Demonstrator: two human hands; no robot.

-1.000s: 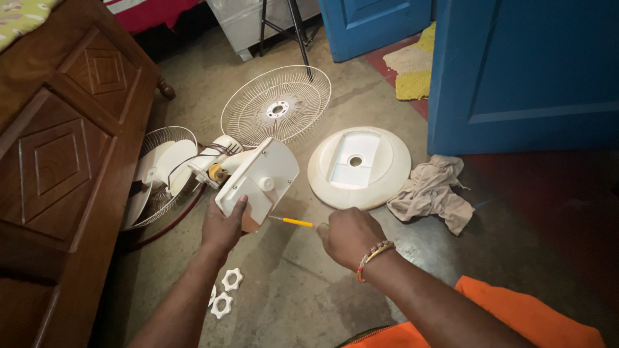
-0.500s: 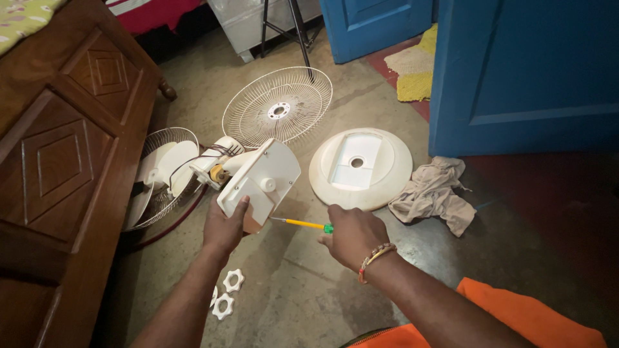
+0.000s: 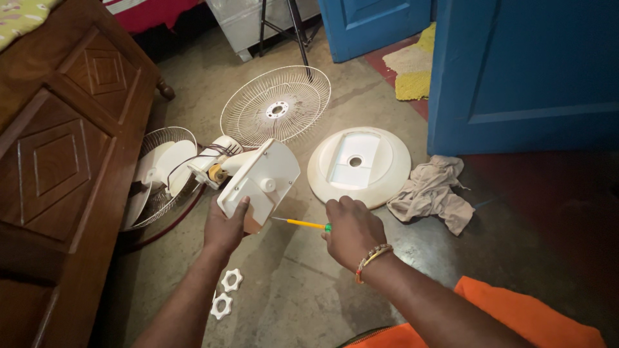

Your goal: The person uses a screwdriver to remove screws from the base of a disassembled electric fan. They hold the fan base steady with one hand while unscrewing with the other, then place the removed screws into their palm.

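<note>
- Since the earlier frames the right hand (image 3: 351, 231) has drawn its yellow-shafted screwdriver (image 3: 302, 223) a little lower and closer to the body; the left hand (image 3: 225, 225) has hardly shifted.
- The left hand's grip is closed on the lower edge of the white fan motor housing (image 3: 261, 180), holding it tilted above the concrete floor (image 3: 303, 290).
- The right hand's grip is closed around the screwdriver's handle, with a green collar showing at the fist; the tip points at the housing's lower corner, and contact cannot be told.
- Wires and the motor (image 3: 216, 171) stick out behind the housing.
- A wire fan guard (image 3: 277, 106) lies flat beyond it; a second guard with blades (image 3: 158, 171) leans by the wooden furniture (image 3: 58, 161).
- The round white fan base (image 3: 358, 165) lies just right of the housing, a crumpled cloth (image 3: 432, 192) beside it.
- Two white plastic nuts (image 3: 225, 293) lie under the left forearm.
</note>
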